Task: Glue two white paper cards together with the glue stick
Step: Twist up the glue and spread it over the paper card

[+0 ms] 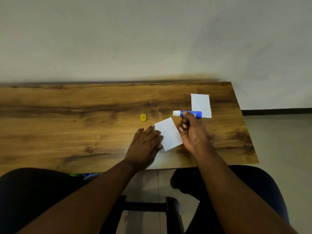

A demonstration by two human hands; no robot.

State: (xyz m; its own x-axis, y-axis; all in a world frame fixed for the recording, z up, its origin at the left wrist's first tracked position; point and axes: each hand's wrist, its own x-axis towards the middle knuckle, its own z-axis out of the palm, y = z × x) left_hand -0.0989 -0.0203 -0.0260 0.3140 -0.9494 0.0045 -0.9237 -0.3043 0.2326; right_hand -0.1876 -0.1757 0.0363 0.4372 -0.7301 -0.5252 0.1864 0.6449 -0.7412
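Two white paper cards lie on the wooden table [84, 115]. The near card [169, 134] is tilted, and my left hand [145, 146] rests flat with straight fingers on its left edge. My right hand [192, 130] grips the blue glue stick [189, 114] just above and to the right of that card. The stick lies sideways with its white uncapped tip pointing left. The far card [201, 105] sits behind the stick, near the table's right end. The stick's yellow cap [143, 117] stands on the table to the left of the cards.
The table's right edge [244, 122] runs close to the far card, and its front edge is just below my hands. A pale wall rises behind the table. My knees and a dark chair frame [146, 205] are under the front edge.
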